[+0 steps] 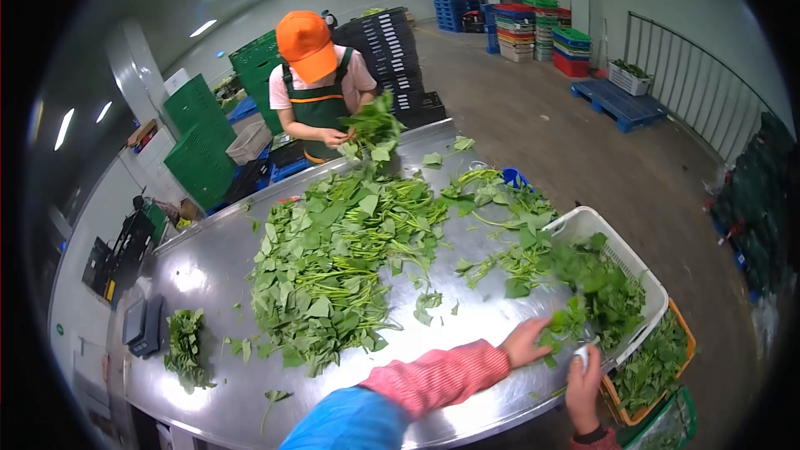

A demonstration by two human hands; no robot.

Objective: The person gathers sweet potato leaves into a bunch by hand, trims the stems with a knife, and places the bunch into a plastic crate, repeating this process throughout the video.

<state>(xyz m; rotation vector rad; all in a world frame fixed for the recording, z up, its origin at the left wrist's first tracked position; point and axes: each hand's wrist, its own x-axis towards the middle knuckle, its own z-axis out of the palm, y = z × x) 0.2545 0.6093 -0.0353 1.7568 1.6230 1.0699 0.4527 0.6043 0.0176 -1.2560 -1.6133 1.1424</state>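
At the table's right edge my left hand [525, 342] reaches out, its fingers closing at a bunch of leafy green stems [570, 322]; leaves partly hide the fingertips. My right hand [584, 383] is closed around a small white object [582, 354], whose kind I cannot make out, just below the same leaves. Right beside both hands, a white plastic crate [652, 282] holds leafy greens [607, 283], partly blurred. A large heap of leafy greens [337, 258] covers the middle of the metal table [475, 383].
Across the table a person in an orange cap [308, 46] holds a bunch of greens [377, 127]. An orange crate [688, 350] of greens stands low on the right. At the left lie a scale [142, 325] and a small bundle of greens [187, 348]. Stacked black crates [383, 58] rise behind.
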